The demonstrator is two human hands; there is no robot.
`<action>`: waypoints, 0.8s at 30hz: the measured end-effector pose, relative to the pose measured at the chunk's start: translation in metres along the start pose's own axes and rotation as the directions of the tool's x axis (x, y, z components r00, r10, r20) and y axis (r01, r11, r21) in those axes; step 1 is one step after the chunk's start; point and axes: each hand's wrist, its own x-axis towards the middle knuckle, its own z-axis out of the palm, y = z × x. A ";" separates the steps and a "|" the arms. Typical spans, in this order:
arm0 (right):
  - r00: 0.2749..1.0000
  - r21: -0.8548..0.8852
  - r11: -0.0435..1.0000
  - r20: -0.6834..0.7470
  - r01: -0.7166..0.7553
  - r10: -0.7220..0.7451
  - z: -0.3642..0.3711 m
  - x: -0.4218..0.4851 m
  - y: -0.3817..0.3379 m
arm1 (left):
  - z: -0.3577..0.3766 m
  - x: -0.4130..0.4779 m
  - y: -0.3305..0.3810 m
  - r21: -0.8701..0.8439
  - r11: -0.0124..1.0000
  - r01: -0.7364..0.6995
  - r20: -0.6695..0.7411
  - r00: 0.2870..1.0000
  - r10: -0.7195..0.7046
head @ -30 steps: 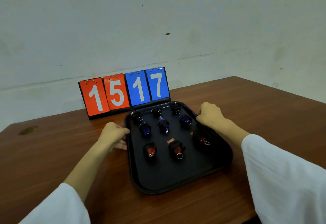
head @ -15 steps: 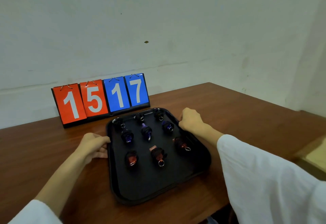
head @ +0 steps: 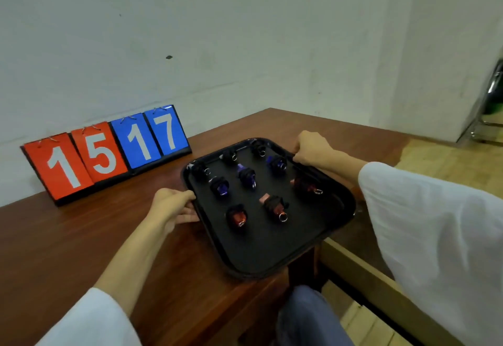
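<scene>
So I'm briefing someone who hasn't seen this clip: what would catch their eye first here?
The score cards, two red and two blue, reading 15 and 17, stand bright at the back left of the wooden table. Right of them, the left hand and right hand grip opposite rims of a black tray carrying three rows of small pieces: black farthest, blue in the middle, red nearest.

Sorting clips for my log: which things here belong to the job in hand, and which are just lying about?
In the job: black tray, gripped at its rims by the left hand and right hand; the nine small ringed trinkets on it.
Lying about: score cards reading 15 17; wooden table; metal chair, blurred.
</scene>
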 end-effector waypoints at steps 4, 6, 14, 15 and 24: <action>0.994 -0.007 0.995 -0.051 -0.101 0.100 -0.036 -0.032 0.038 | 0.041 -0.015 0.013 -0.038 0.999 -0.012 0.138 0.990 0.017; 0.987 -0.013 0.989 -0.069 -0.149 0.148 -0.054 -0.048 0.058 | 0.062 -0.023 0.018 -0.035 0.999 -0.007 0.221 0.975 0.014; 0.936 -0.098 0.938 -0.151 -0.333 0.317 -0.115 -0.111 0.153 | 0.165 -0.063 0.027 -0.054 0.998 0.028 0.461 0.888 0.000; 0.930 -0.088 0.932 -0.149 -0.351 0.336 -0.122 -0.120 0.165 | 0.179 -0.069 0.026 -0.053 0.998 0.032 0.484 0.875 -0.002; 0.895 -0.108 0.894 -0.164 -0.434 0.415 -0.147 -0.178 0.250 | 0.267 -0.123 0.004 -0.042 0.990 0.133 0.659 0.749 -0.072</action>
